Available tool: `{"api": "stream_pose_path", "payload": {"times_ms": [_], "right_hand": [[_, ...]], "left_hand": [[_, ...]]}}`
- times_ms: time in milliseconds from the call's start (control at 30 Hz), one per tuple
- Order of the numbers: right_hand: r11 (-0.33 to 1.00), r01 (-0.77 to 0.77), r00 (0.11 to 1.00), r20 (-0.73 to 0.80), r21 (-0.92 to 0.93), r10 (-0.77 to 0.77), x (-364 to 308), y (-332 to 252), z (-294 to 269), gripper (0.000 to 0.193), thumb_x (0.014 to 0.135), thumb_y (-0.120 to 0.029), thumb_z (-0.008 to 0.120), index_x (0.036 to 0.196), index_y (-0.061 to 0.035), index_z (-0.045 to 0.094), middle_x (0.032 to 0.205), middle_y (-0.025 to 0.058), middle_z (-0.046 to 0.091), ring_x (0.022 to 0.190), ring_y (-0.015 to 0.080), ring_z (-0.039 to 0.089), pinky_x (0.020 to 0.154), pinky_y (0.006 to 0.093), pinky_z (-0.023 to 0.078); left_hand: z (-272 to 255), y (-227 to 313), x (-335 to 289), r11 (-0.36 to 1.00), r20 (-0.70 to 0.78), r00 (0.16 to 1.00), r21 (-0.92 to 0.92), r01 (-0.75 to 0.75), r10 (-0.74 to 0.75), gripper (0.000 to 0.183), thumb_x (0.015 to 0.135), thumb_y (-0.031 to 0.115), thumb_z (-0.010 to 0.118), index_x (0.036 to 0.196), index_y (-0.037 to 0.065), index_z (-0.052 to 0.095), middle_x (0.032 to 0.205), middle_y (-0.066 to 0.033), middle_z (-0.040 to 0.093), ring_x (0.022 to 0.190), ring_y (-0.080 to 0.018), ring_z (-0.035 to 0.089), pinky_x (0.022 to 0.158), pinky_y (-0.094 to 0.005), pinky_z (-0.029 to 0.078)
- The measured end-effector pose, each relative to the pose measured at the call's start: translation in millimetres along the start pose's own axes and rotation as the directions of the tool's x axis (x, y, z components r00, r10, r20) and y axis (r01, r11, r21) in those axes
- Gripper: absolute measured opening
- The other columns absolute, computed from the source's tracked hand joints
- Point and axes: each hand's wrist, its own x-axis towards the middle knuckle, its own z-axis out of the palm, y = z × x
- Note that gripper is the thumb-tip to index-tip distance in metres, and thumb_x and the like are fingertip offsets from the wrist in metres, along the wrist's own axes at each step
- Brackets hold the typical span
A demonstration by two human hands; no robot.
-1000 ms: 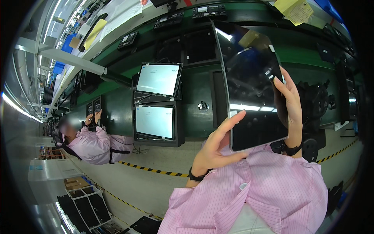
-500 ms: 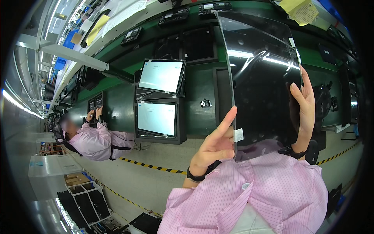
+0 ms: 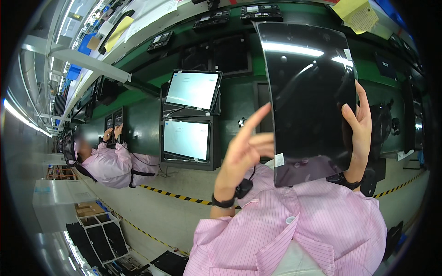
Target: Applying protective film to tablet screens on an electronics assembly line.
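Upright in front of my chest is a dark, glossy display panel (image 3: 313, 101), with clear film on its face and small white tabs on its edges. My right hand (image 3: 362, 126) grips its right edge, the thumb lying on the front and the other fingers partly hidden behind. By the left edge is my left hand (image 3: 244, 149), open, with the index finger stretched upward and other fingertips passing behind the panel. Whether those fingertips touch the back cannot be seen. A white tab (image 3: 279, 159) shows on the panel's lower left edge, near that hand.
Two lit screens (image 3: 186, 140) rest in dark trays on the green bench (image 3: 232, 99) to the left. Several black devices (image 3: 261, 13) line the far side. A yellow sheet (image 3: 357, 16) hangs at upper right. Farther left, a co-worker in pink (image 3: 113, 163) works at the bench.
My left hand has let go of the panel's lower left edge, its fingers extending up beside and behind it. The panel has tilted slightly, shifting its reflections; my right hand keeps its grip.
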Motion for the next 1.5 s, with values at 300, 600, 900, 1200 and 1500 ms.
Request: {"api": "stream_pose_path", "payload": {"times_ms": [300, 600, 900, 1200, 1500], "right_hand": [[0.982, 0.104, 0.992, 0.089, -0.158, -0.090, -20.4, 17.1, 12.2, 0.065, 0.077, 0.007, 0.059, 0.135, -0.0001, 0.030, 0.115, 0.0156, 0.056, 0.104, 0.0174, 0.055, 0.089, 0.0266, 0.043], [0.985, 0.108, 0.992, -0.046, -0.134, -0.115, 17.9, 84.0, -8.0, 0.035, 0.093, -0.027, 0.048, 0.114, 0.0007, 0.047, 0.088, 0.0035, 0.058, 0.073, 0.0114, 0.054, 0.071, 0.0227, 0.044], [0.585, -0.330, 0.793, 0.554, 0.741, -0.254, 62.2, 89.5, 40.7, 0.055, 0.100, -0.025, 0.016, 0.056, -0.0088, 0.044, 0.048, 0.0103, 0.044, 0.046, 0.0226, 0.043, 0.049, 0.0308, 0.041], [0.383, -0.233, 0.647, 0.437, 0.894, -0.625, 68.4, 60.5, 55.3, 0.062, 0.097, -0.023, 0.000, 0.058, -0.0094, 0.047, 0.052, 0.0098, 0.052, 0.046, 0.0217, 0.047, 0.057, 0.0283, 0.042], [0.247, -0.166, 0.657, 0.293, 0.955, -0.695, 75.0, 70.7, 52.4, 0.060, 0.097, -0.023, 0.003, 0.057, -0.0100, 0.046, 0.051, 0.0096, 0.051, 0.042, 0.0217, 0.044, 0.055, 0.0306, 0.041]], "left_hand": [[-23.7, 51.6, 66.7, 0.735, -0.356, 0.879, 0.678, 0.011, 0.316, 0.028, 0.094, 0.024, 0.048, 0.077, 0.001, 0.052, 0.059, -0.0042, 0.052, 0.044, -0.0107, 0.054, 0.039, -0.0198, 0.039], [31.3, 38.0, 62.8, 0.534, -0.061, 0.839, 0.795, -0.287, 0.541, 0.027, 0.093, 0.013, 0.046, 0.072, 0.000, 0.054, 0.058, -0.0032, 0.055, 0.045, -0.0104, 0.054, 0.041, -0.0213, 0.041], [55.5, -15.7, 53.8, 0.859, -0.341, 0.921, 0.512, 0.013, 0.189, 0.033, 0.096, 0.014, 0.040, 0.066, 0.001, 0.048, 0.053, -0.0042, 0.052, 0.037, -0.0062, 0.043, 0.035, -0.0177, 0.031], [28.4, -23.4, 26.6, 0.883, -0.476, 0.846, 0.469, 0.013, 0.241, 0.035, 0.096, 0.019, 0.039, 0.067, 0.003, 0.045, 0.049, -0.0062, 0.047, 0.034, -0.0087, 0.041, 0.031, -0.0180, 0.030], [33.7, -10.8, 28.8, 0.875, -0.404, 0.849, 0.467, -0.130, 0.341, 0.035, 0.096, 0.017, 0.036, 0.068, 0.000, 0.047, 0.055, -0.0069, 0.049, 0.038, -0.0108, 0.047, 0.034, -0.0186, 0.034]]}}
